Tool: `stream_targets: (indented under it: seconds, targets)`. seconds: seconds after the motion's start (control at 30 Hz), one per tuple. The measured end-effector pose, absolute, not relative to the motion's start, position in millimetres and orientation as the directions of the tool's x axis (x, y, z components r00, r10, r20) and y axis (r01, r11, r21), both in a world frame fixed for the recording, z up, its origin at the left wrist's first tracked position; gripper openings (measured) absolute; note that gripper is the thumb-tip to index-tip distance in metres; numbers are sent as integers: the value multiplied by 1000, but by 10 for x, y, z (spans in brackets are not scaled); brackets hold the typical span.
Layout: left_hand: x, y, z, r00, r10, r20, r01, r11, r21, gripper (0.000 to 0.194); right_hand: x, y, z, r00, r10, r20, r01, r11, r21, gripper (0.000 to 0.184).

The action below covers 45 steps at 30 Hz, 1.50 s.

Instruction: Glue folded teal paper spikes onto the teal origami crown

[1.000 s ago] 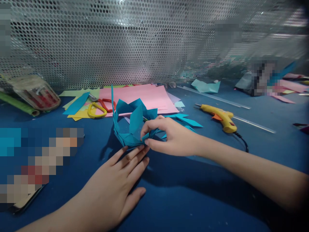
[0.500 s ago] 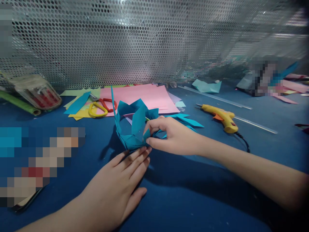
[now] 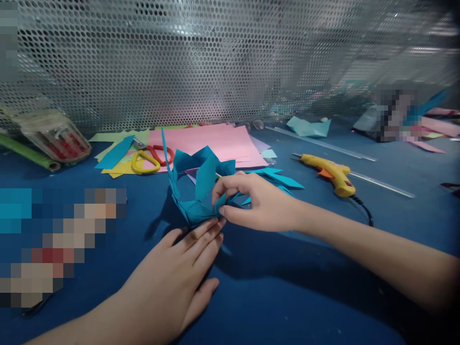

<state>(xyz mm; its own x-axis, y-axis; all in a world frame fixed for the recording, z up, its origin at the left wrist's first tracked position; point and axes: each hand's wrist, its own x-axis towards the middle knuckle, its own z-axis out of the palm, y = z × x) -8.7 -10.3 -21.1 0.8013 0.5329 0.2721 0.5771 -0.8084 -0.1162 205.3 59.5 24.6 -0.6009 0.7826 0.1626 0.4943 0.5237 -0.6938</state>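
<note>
Blue ring (image 3: 205,176) tips its spike (image 3: 164,145) further left, looking mostly formed; right hand (image 3: 253,202) pinches a flap (image 3: 220,203), left hand (image 3: 167,275) flat.

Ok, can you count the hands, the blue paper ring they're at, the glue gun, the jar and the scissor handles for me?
Hands: 2, left hand and right hand
Blue paper ring: 1
Glue gun: 1
Jar: 1
Scissor handles: 2, yellow handle and red handle
Total: 7
</note>
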Motion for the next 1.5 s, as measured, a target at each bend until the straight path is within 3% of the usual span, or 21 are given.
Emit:
stream_targets:
  seconds: [0.4,1.07,1.5]
  targets:
    - [-67,-54,-96,834,493,249,538,-827,-164,46,2094,603,234,-643,753,138,494,546,-677,25]
    - [-67,-108,-160,863,442,247,489,-853,-183,46,2103,647,185,-683,701,206,491,649,-581,23]
    - [-64,-112,-136,856,461,233,501,-852,-152,45,2115,630,212,-704,676,216,431,649,-627,34]
